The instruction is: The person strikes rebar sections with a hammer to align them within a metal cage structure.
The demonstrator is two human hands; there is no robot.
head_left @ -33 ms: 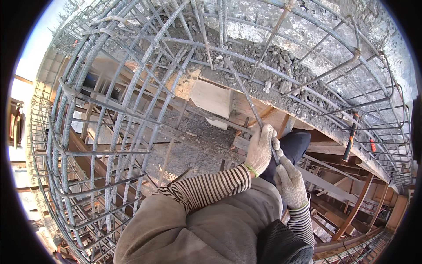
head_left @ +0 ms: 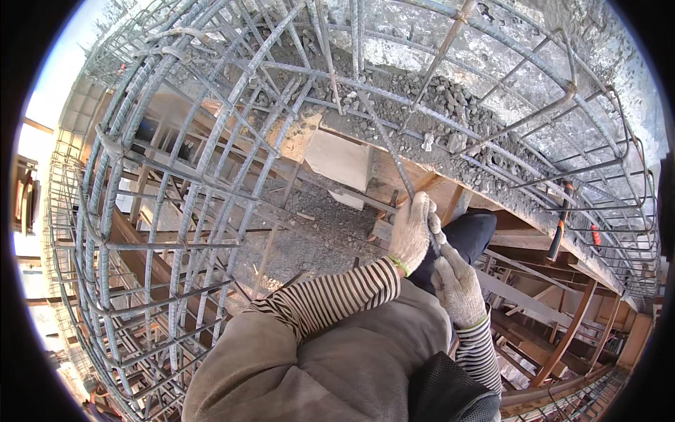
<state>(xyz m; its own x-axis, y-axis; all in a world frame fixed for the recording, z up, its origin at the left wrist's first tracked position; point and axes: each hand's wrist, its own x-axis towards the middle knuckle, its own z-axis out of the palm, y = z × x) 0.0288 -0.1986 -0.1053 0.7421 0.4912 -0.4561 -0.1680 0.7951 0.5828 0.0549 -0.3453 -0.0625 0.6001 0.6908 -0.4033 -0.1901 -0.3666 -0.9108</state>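
My left hand (head_left: 410, 233), in a pale knitted work glove, is closed around a long ribbed steel bar (head_left: 391, 146). Lower on the same bar, my right hand (head_left: 458, 287) grips it, in a matching glove. The bar slants up and to the left, away from me. Its far end meets the grey rubble (head_left: 446, 95) lying on the concrete ledge, among fixed reinforcing bars (head_left: 394, 91). The near end of the bar is hidden behind my hands and body.
A dense rebar cage (head_left: 183, 211) rises on the left and curves over the far side. Behind the rubble stands a rough concrete wall (head_left: 513, 63). A hammer (head_left: 560, 225) with an orange-and-black handle hangs at the ledge's right. Timber formwork (head_left: 569, 330) lies below.
Both hands and the bar have shifted slightly forward and to the left. My grip on the bar is unchanged.
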